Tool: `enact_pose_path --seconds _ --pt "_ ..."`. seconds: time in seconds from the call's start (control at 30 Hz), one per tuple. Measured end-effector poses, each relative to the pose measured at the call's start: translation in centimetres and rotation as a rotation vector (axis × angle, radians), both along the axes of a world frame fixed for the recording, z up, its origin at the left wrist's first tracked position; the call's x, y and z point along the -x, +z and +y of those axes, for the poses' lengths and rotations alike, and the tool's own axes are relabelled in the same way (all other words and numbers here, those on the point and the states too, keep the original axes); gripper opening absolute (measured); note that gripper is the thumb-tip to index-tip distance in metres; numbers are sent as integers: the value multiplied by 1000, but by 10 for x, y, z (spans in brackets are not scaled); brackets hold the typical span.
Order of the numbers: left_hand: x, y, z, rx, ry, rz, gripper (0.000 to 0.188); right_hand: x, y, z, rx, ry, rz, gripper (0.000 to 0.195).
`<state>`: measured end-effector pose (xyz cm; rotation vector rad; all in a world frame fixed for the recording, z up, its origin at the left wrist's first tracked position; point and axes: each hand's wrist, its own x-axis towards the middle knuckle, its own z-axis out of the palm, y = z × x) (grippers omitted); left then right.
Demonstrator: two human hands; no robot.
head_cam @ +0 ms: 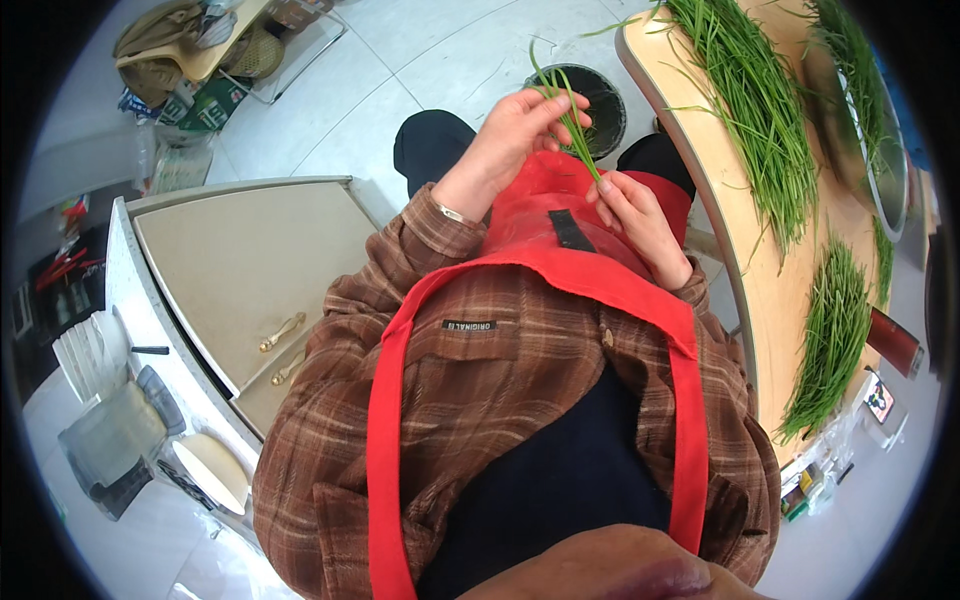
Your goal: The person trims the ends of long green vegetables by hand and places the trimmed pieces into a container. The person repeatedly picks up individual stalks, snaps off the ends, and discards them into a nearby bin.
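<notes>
Between my two hands runs a small bunch of long green blades, which look like garlic chives. My left hand holds its upper part between thumb and fingers, with some fingers spread. Lower down, my right hand pinches the pale lower ends above the lap of the red apron. A dark round bucket with green scraps inside stands on the floor beyond my hands. At the right, a large pile of green blades and a smaller pile lie on the wooden table.
A metal bowl with more greens stands at the table's far right, near a dark red object. To my left is a cabinet with ornate handles; stacked white dishes are beside it. A stool holding a bag stands upper left.
</notes>
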<state>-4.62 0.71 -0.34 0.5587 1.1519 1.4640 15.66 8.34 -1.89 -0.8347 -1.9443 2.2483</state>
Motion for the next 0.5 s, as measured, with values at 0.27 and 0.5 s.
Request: enact_pose_path --seconds 0.27,0.5 --pt "17 11 -3 -73 48 -38 32 -10 7 -5 -18 62 14 30" --pt "12 11 -4 -86 54 12 31 -15 5 -5 -14 69 26 28"
